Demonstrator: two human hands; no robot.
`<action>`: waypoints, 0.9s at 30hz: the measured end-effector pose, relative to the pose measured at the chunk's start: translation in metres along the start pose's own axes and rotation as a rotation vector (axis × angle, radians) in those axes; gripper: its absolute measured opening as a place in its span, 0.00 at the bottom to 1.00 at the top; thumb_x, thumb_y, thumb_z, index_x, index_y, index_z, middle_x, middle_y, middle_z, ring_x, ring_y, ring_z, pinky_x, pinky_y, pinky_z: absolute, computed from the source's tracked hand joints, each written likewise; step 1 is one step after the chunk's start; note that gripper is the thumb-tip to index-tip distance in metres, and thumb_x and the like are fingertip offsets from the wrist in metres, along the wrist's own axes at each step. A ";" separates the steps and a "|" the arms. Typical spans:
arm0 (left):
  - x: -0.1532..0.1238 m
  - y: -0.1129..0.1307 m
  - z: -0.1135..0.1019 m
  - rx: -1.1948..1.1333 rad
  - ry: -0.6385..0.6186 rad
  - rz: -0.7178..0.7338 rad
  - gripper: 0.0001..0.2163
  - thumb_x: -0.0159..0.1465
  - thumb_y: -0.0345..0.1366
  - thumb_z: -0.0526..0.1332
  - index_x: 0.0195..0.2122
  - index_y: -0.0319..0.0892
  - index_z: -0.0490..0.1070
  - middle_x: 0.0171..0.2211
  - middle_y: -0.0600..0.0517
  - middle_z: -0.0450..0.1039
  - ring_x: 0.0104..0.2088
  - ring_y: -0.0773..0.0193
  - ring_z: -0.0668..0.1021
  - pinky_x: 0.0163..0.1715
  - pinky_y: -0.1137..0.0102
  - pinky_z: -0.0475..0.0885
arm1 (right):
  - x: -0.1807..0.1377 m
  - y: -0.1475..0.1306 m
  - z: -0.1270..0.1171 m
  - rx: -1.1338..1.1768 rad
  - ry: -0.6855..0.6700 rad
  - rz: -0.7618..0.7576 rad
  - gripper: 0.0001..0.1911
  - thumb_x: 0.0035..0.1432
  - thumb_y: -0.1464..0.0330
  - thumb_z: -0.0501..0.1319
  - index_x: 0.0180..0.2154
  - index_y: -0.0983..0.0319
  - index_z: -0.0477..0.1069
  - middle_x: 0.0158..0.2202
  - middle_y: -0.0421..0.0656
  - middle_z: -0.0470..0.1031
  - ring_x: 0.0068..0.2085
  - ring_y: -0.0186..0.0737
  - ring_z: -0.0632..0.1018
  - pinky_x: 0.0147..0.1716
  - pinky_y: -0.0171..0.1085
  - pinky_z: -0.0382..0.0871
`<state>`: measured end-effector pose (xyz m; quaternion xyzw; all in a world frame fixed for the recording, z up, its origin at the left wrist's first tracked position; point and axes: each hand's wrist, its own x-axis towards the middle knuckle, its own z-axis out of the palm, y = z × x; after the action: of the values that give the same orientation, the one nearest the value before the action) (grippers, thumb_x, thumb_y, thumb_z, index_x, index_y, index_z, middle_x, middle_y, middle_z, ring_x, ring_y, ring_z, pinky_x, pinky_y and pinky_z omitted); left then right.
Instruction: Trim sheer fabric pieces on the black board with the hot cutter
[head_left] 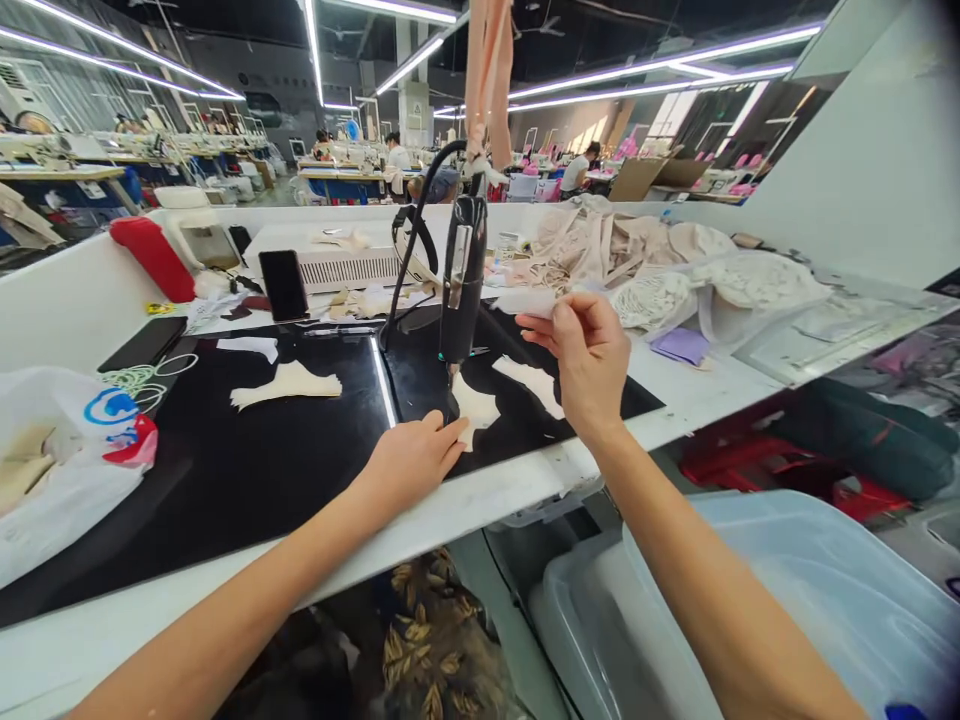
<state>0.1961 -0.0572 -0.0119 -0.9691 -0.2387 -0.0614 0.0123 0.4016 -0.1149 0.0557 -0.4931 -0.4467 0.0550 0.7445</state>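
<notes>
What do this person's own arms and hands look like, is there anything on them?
Both forearms are bare, with no sleeves in view. The left hand and right hand are ungloved; no watch, bracelet or ring shows. Dark cloth with golden leaves appears below, perhaps their clothing.

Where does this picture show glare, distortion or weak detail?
Head view: a bright streak on the glossy black mat, probably reflecting a ceiling light; the forearms look stretched toward the lower edge, likely by a wide lens; distant workstations lack fine detail; the upper right corner darkens.
</notes>
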 end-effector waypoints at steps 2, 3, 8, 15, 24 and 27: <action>0.000 -0.001 0.000 -0.008 0.005 0.000 0.20 0.78 0.42 0.49 0.67 0.48 0.67 0.41 0.48 0.73 0.34 0.60 0.80 0.29 0.69 0.68 | -0.013 -0.014 0.000 0.054 -0.060 -0.082 0.11 0.67 0.57 0.64 0.38 0.56 0.70 0.33 0.36 0.76 0.36 0.37 0.84 0.39 0.36 0.79; -0.001 -0.002 0.000 -0.027 0.009 0.001 0.20 0.78 0.42 0.49 0.68 0.49 0.66 0.40 0.48 0.73 0.34 0.59 0.80 0.30 0.69 0.68 | -0.020 -0.021 0.000 0.079 -0.102 -0.096 0.10 0.68 0.58 0.64 0.38 0.56 0.72 0.33 0.36 0.76 0.34 0.36 0.83 0.39 0.36 0.79; -0.009 -0.019 -0.007 -0.482 0.014 0.001 0.20 0.77 0.41 0.50 0.65 0.45 0.70 0.42 0.47 0.77 0.41 0.58 0.79 0.44 0.66 0.71 | -0.053 -0.036 0.001 0.107 -0.350 0.002 0.14 0.74 0.59 0.57 0.39 0.58 0.75 0.32 0.38 0.79 0.36 0.35 0.79 0.42 0.36 0.74; -0.034 -0.030 -0.032 -1.457 -0.093 -0.224 0.30 0.70 0.63 0.56 0.50 0.39 0.79 0.47 0.43 0.79 0.49 0.54 0.78 0.54 0.59 0.71 | -0.069 -0.035 0.016 0.213 -0.712 0.209 0.13 0.74 0.61 0.56 0.40 0.60 0.74 0.30 0.37 0.76 0.32 0.33 0.75 0.37 0.34 0.70; -0.045 -0.019 -0.053 -1.722 -0.093 -0.325 0.16 0.57 0.46 0.77 0.38 0.41 0.80 0.33 0.53 0.77 0.36 0.67 0.77 0.43 0.72 0.74 | -0.075 -0.041 0.028 0.261 -0.819 0.400 0.05 0.66 0.66 0.62 0.40 0.61 0.73 0.29 0.37 0.76 0.29 0.31 0.75 0.32 0.32 0.71; -0.049 -0.023 -0.055 -1.687 -0.110 -0.413 0.18 0.54 0.46 0.79 0.40 0.42 0.82 0.36 0.51 0.79 0.37 0.66 0.78 0.44 0.70 0.74 | -0.075 -0.041 0.026 0.259 -0.813 0.435 0.07 0.64 0.64 0.65 0.41 0.60 0.74 0.30 0.36 0.75 0.26 0.29 0.75 0.28 0.30 0.70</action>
<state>0.1359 -0.0627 0.0365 -0.5937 -0.2847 -0.1719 -0.7327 0.3233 -0.1567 0.0445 -0.4168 -0.5775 0.4532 0.5361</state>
